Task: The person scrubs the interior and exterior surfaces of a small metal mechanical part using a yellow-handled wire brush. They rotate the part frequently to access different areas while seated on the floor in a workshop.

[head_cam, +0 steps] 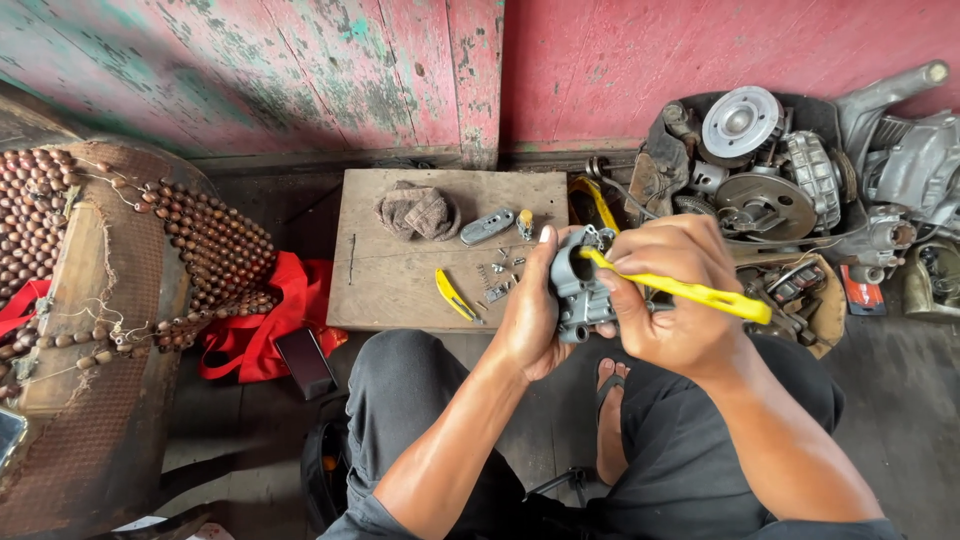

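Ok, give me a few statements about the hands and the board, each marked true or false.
1. The left hand holds a grey metal part. True.
2. The right hand holds a red tool. False: the tool is yellow-handled.
3. A folded cloth lies on the wooden board. True.
4. The board holds no small parts. False: small screws lie on it.
5. A red cloth lies left of the board. True.

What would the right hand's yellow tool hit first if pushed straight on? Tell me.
The right hand aims its yellow-handled tool up-left into the grey metal part that the left hand holds; it would meet that part first.
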